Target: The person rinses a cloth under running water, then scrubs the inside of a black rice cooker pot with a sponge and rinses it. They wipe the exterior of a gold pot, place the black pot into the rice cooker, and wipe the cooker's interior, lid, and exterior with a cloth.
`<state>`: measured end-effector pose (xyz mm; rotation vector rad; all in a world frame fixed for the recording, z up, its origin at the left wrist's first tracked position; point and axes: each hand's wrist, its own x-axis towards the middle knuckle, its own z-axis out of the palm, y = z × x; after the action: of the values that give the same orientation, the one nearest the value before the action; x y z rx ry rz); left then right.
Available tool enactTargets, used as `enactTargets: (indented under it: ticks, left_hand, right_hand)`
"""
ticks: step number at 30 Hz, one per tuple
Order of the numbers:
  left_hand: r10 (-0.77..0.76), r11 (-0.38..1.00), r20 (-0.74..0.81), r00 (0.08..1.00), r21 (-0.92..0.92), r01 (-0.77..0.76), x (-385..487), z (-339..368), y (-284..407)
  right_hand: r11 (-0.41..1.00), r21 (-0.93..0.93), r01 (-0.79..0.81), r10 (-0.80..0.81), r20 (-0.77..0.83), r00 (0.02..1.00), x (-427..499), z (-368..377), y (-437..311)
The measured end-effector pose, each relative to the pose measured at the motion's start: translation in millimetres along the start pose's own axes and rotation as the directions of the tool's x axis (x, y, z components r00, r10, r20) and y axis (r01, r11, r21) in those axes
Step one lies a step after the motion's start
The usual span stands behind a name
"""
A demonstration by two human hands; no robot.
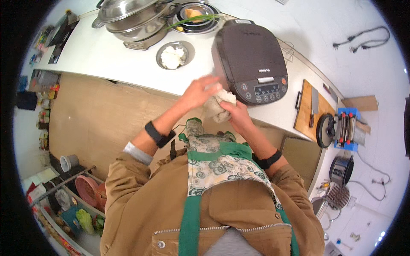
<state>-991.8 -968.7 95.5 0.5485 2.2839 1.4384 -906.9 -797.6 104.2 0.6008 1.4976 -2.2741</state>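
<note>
My right hand (238, 113) grips a folded, light-coloured cloth (219, 107) in front of the counter's edge. At the cloth's upper left is my left hand (200, 91), blurred, its fingers spread; whether it touches the cloth I cannot tell. Just beyond both hands stands a dark rice cooker (251, 56) with its lid down and a button panel facing me. A round metal bowl (158, 58) of white food, perhaps cooked rice (173, 57), sits on the white counter to the cooker's left.
At the back left stands a steel steamer pot (128, 22), beside stacked plates (211, 27) with green stalks (195, 18). Rightward lie a wooden cutting board (299, 118), a cleaver (315, 99) and a black round lid (325, 131). A blue-framed roller machine (347, 129) stands farther right.
</note>
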Motion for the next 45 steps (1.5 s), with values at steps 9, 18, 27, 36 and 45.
enactTargets:
  ticks: [9,18,27,36,45]
  left_hand:
    - [-0.303,0.153,0.134,0.944,-0.97,0.187,-24.7,31.9,-61.8]
    - [-0.28,0.263,-0.303,0.911,-0.937,-0.23,113.8,-8.8,-33.7]
    - [-0.254,0.743,-0.331,0.909,-0.668,-0.035,106.5,47.2,-65.2]
    - [-0.162,0.855,-0.48,0.862,-0.504,-0.12,53.0,83.3,-40.7]
    - [-0.203,0.875,-0.523,0.828,-0.476,-0.086,188.6,-23.8,-36.9]
  right_hand:
    - [0.619,-0.785,0.029,0.039,0.068,0.997,5.2,13.7,-69.3]
    - [-0.412,-0.907,0.091,-0.473,0.298,0.829,73.6,-37.4,-135.7]
    - [-0.507,-0.857,0.09,-0.414,0.334,0.847,81.1,-38.4,-127.4]
    - [-0.55,-0.834,0.045,-0.416,0.32,0.851,83.2,-37.4,-122.4]
    - [-0.571,-0.818,0.068,-0.449,0.38,0.809,80.5,-36.1,-120.6]
